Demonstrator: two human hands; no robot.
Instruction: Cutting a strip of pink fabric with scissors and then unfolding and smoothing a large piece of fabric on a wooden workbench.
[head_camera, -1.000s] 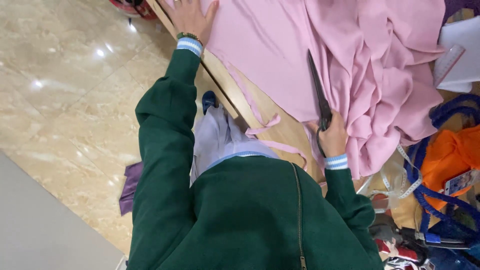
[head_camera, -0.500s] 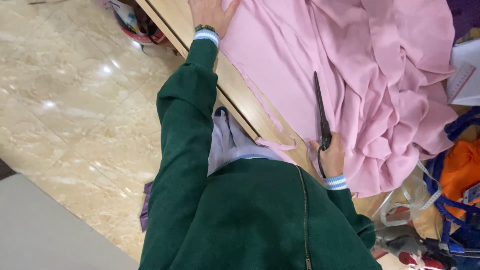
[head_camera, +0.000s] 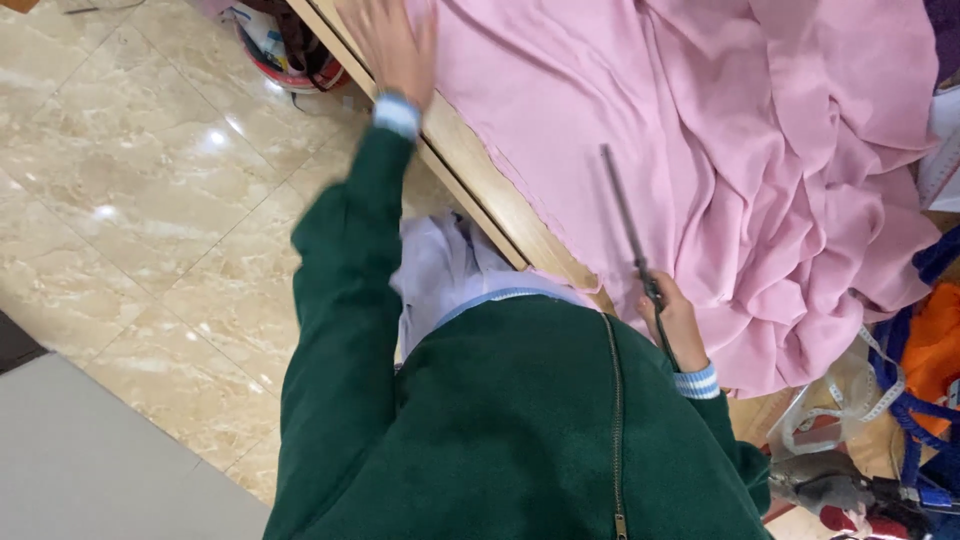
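Since half a second ago, both arms have reached farther along the table. Left hand (head_camera: 395, 45) lies flat and open on the pink fabric (head_camera: 620, 130); right hand (head_camera: 678, 325) is closed on dark scissors (head_camera: 628, 235), blades along the cloth. Keeping the fabric pinned taut should keep the cut straight. Wooden table edge (head_camera: 480, 185) borders a marble floor (head_camera: 150, 200) at left.

Single head-worn view, steeply downward, close over pink fabric (head_camera: 620, 130) and table edge (head_camera: 480, 180).

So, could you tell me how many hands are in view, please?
2. The left hand lies flat on the pink fabric near the table edge; the right hand grips the scissors.
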